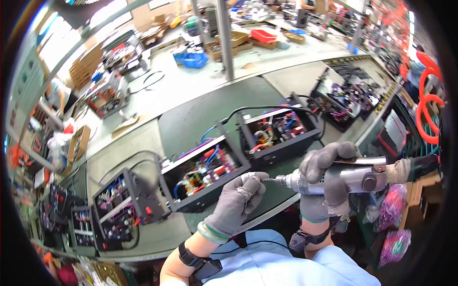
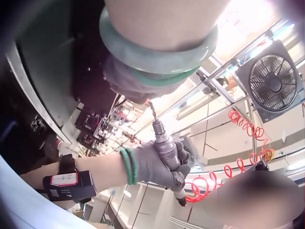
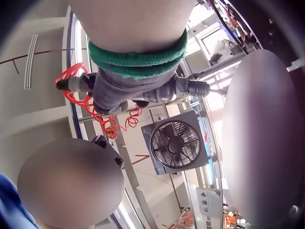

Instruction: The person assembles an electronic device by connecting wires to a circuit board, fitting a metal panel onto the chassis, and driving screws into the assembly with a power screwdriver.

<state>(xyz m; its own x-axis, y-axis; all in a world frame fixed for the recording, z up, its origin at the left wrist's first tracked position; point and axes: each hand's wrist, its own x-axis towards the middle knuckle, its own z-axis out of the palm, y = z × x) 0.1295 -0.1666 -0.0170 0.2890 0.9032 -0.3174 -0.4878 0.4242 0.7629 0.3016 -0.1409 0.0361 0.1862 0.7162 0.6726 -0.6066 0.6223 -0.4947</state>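
Note:
A silver air screwdriver [image 1: 358, 178] lies across the gloved right hand [image 1: 329, 178], whose fingers curl round its body; it points left. The gloved left hand [image 1: 238, 200] has its fingers curled at the tip of the bit [image 1: 271, 179], pinching there; whether a screw is between them is too small to tell. In the left wrist view the right hand [image 2: 159, 164] grips the same tool [image 2: 167, 150], its bit reaching up to the left hand [image 2: 131, 83]. The right wrist view shows the right hand [image 3: 126, 90] round the tool [image 3: 164, 91].
Black-framed units with wiring stand on the bench: one [image 1: 202, 205] left of the left hand, one [image 1: 281, 148] behind the tool, another [image 1: 143, 198] farther left. A cable [image 1: 238, 110] arches over them. A red coiled hose [image 1: 422, 109] hangs at the right.

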